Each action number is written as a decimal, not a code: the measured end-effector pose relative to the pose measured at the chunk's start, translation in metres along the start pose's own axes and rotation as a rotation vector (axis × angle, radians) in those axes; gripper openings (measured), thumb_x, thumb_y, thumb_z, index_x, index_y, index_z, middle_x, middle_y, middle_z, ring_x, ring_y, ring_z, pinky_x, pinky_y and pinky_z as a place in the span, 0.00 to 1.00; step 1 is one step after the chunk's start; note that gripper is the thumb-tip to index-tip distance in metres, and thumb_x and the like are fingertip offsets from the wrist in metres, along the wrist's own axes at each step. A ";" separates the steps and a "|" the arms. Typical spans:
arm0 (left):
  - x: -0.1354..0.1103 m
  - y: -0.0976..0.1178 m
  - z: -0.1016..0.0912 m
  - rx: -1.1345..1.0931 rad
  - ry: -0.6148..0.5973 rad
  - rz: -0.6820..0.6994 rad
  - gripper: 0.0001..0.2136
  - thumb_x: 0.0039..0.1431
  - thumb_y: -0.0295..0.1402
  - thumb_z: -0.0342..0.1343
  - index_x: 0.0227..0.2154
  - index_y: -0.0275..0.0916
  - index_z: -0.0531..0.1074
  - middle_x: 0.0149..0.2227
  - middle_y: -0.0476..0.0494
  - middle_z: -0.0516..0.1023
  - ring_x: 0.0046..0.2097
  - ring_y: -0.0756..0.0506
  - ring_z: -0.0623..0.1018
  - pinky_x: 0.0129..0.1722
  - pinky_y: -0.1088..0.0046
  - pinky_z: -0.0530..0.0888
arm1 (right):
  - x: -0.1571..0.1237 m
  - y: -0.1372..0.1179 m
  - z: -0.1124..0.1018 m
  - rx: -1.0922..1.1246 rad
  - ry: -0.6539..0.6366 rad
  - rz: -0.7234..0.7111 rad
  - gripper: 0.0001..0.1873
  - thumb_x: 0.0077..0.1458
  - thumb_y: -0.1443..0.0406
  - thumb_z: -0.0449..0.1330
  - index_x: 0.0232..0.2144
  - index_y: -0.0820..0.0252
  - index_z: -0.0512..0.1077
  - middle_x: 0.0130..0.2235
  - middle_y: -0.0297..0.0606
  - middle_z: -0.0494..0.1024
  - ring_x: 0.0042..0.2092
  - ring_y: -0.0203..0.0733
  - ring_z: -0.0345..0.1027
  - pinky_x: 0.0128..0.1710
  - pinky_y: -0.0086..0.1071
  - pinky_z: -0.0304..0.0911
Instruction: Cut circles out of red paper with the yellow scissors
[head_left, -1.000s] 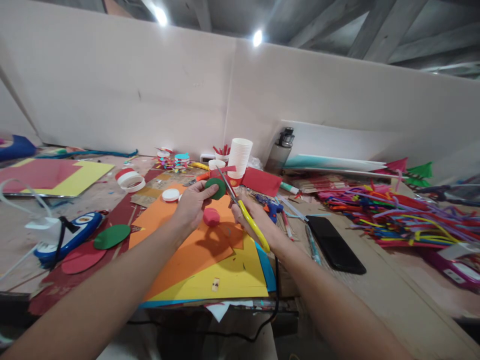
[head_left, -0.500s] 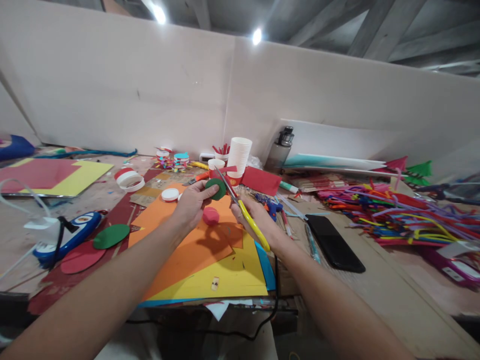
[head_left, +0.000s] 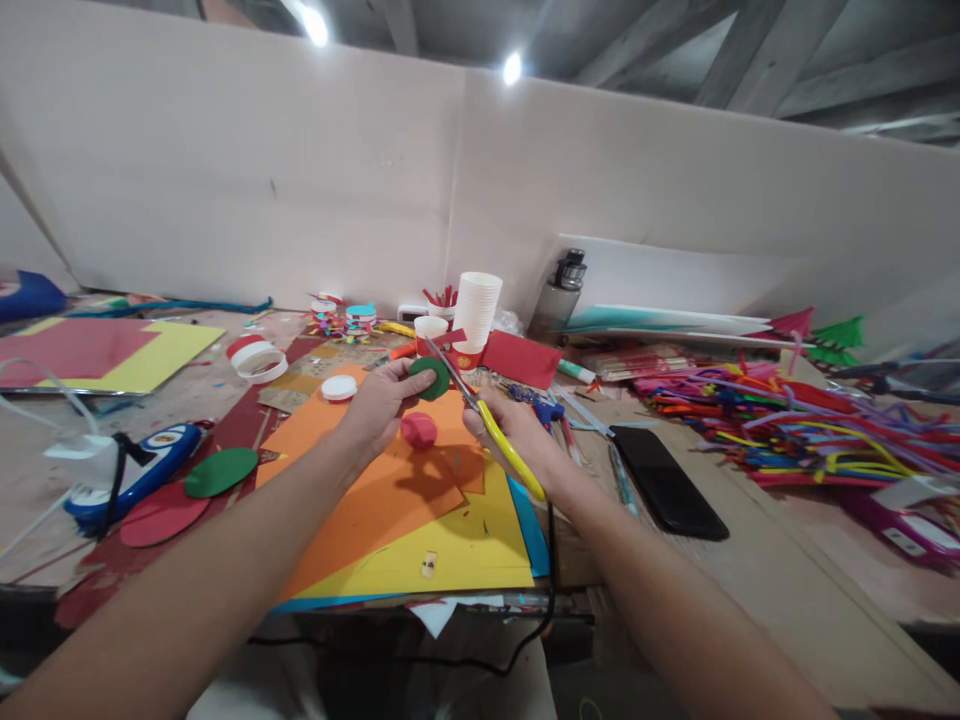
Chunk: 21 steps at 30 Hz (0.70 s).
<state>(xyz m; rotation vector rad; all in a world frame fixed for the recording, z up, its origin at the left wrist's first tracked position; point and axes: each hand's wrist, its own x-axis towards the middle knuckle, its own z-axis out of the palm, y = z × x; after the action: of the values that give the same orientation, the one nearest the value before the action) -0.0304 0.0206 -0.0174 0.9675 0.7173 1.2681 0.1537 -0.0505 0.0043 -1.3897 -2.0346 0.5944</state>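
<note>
green paper disc [head_left: 431, 379] looks mostly cut round, pinched in left hand [head_left: 382, 405], right hand [head_left: 514, 440] closed on yellow scissors [head_left: 486, 418], blades at its edge

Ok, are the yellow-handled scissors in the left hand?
No, the right hand holds the yellow-handled scissors, while the left hand pinches a small green paper disc.
</note>
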 end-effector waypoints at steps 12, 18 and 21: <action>0.000 0.004 0.000 0.039 -0.029 -0.020 0.15 0.33 0.34 0.73 0.25 0.34 0.77 0.26 0.46 0.78 0.27 0.52 0.73 0.27 0.77 0.65 | -0.001 -0.002 -0.007 -0.032 -0.026 0.029 0.20 0.59 0.48 0.51 0.28 0.59 0.61 0.27 0.31 0.62 0.29 0.33 0.52 0.28 0.28 0.48; 0.001 0.004 -0.002 0.040 -0.029 -0.032 0.14 0.33 0.33 0.72 0.25 0.34 0.78 0.26 0.45 0.78 0.27 0.51 0.73 0.28 0.76 0.65 | 0.000 0.000 -0.006 -0.040 -0.036 0.041 0.21 0.58 0.48 0.51 0.27 0.59 0.61 0.27 0.32 0.63 0.29 0.34 0.53 0.28 0.28 0.47; 0.002 0.003 -0.004 0.059 -0.050 -0.035 0.14 0.34 0.33 0.72 0.26 0.34 0.78 0.27 0.45 0.78 0.27 0.51 0.73 0.28 0.76 0.65 | 0.001 0.001 -0.006 -0.046 -0.035 0.054 0.19 0.57 0.49 0.52 0.27 0.59 0.62 0.27 0.31 0.63 0.29 0.33 0.54 0.28 0.28 0.48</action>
<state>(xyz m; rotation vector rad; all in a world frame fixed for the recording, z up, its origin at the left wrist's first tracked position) -0.0349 0.0236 -0.0160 1.0274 0.7333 1.1932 0.1584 -0.0490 0.0082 -1.4744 -2.0558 0.6021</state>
